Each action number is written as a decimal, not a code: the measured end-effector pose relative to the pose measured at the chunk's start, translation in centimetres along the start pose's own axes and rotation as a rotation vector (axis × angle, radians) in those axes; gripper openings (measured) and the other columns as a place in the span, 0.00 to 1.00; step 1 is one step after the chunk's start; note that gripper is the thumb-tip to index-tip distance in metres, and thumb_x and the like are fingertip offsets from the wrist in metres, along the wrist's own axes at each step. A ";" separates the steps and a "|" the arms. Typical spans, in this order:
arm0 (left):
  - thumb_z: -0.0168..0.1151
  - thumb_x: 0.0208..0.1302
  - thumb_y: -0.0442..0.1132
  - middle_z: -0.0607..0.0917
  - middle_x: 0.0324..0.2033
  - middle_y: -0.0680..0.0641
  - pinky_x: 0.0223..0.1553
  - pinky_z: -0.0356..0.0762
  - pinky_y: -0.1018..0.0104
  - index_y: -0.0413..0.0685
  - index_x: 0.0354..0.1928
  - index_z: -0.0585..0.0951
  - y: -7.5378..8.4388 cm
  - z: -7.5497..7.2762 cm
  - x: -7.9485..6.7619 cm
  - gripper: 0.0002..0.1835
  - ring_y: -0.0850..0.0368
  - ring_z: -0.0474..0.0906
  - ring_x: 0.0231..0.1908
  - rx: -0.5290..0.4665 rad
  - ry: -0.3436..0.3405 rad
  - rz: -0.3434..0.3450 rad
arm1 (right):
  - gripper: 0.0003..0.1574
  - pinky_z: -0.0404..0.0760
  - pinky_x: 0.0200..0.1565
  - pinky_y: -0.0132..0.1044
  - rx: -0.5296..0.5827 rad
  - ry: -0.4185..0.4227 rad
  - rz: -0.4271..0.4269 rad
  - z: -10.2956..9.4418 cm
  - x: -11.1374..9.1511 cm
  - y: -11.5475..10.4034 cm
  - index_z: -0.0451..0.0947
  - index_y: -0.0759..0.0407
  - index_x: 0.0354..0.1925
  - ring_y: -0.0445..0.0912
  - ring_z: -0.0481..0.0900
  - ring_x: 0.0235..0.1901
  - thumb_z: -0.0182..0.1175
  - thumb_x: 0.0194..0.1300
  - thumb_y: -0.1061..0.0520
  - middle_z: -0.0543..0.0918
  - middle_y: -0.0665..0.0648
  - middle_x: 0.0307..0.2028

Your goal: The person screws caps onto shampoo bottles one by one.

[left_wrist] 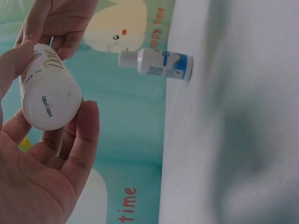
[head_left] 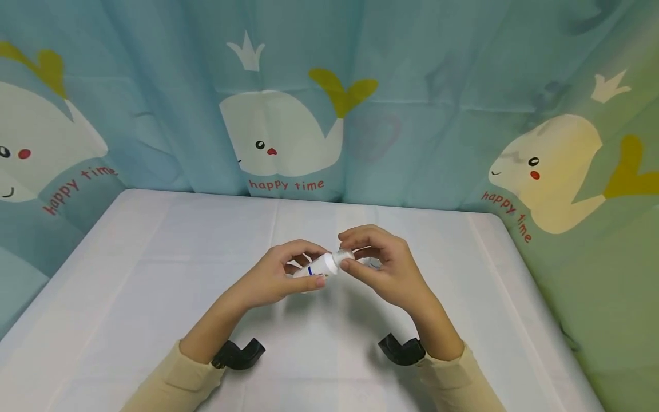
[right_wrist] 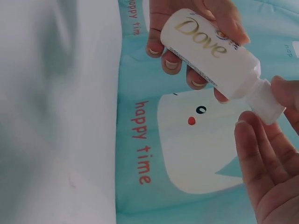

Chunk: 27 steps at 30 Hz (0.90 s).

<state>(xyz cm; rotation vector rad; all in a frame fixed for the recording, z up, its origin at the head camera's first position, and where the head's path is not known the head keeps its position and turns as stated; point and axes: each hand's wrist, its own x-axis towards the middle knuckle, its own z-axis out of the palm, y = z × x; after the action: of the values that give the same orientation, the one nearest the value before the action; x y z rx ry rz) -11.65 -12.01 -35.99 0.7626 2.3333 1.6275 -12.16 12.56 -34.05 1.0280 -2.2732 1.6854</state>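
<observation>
My left hand (head_left: pixel 278 274) grips a small white Dove bottle (right_wrist: pixel 210 53) by its body, holding it tilted above the table. Its cap end points toward my right hand (head_left: pixel 383 266), whose thumb and fingers pinch the white cap (right_wrist: pixel 265 102). A short stretch of neck shows between cap and shoulder. In the left wrist view the bottle's round base (left_wrist: pixel 51 102) faces the camera, with a printed code on it. Behind my right hand a second bottle, white and blue with a white cap (left_wrist: pixel 168 64), stands on the table; in the head view it is mostly hidden by that hand.
The white tabletop (head_left: pixel 180 257) spreads under both hands. A blue-green curtain (head_left: pixel 412 154) with whale prints hangs along the far edge and the right side. Black curved pieces (head_left: pixel 239 355) are fixed at both wrists, by the beige sleeves.
</observation>
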 end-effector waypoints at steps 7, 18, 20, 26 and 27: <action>0.73 0.60 0.45 0.83 0.47 0.58 0.47 0.79 0.55 0.63 0.54 0.82 -0.1 -0.3 0.1 0.19 0.52 0.76 0.47 0.025 0.008 0.005 | 0.16 0.86 0.43 0.40 -0.002 -0.022 -0.019 0.0 -0.2 0.2 0.83 0.58 0.46 0.46 0.83 0.47 0.70 0.59 0.67 0.85 0.57 0.46; 0.73 0.60 0.45 0.83 0.47 0.58 0.46 0.78 0.56 0.63 0.54 0.82 0.0 -0.3 0.2 0.19 0.52 0.76 0.46 0.013 0.003 0.025 | 0.21 0.86 0.45 0.41 -0.001 0.001 -0.024 0.0 -0.1 0.2 0.82 0.59 0.50 0.47 0.83 0.46 0.70 0.58 0.69 0.84 0.60 0.49; 0.73 0.60 0.45 0.83 0.46 0.58 0.46 0.78 0.57 0.63 0.53 0.82 0.0 -0.2 0.2 0.19 0.53 0.76 0.46 0.016 0.004 0.023 | 0.20 0.86 0.44 0.41 0.008 0.014 -0.024 0.2 -0.1 0.2 0.82 0.58 0.48 0.48 0.83 0.47 0.70 0.58 0.69 0.84 0.59 0.49; 0.73 0.59 0.44 0.83 0.46 0.57 0.45 0.79 0.54 0.62 0.53 0.82 0.0 -0.2 -0.1 0.19 0.52 0.76 0.45 -0.004 0.001 -0.008 | 0.13 0.86 0.42 0.40 0.017 0.008 -0.011 0.5 -0.1 0.2 0.82 0.57 0.41 0.47 0.82 0.49 0.71 0.59 0.67 0.84 0.52 0.45; 0.73 0.60 0.44 0.83 0.46 0.56 0.45 0.79 0.53 0.62 0.53 0.82 0.0 -0.2 -0.1 0.19 0.52 0.76 0.45 -0.007 -0.001 -0.009 | 0.13 0.86 0.42 0.40 0.016 0.002 -0.011 0.5 -0.1 0.2 0.82 0.57 0.41 0.47 0.82 0.48 0.71 0.58 0.66 0.84 0.52 0.45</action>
<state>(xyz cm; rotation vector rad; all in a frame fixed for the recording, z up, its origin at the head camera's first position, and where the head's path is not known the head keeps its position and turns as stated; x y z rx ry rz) -11.67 -12.24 -35.92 0.7504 2.3253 1.6302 -12.07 12.17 -34.44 1.0395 -2.2519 1.7030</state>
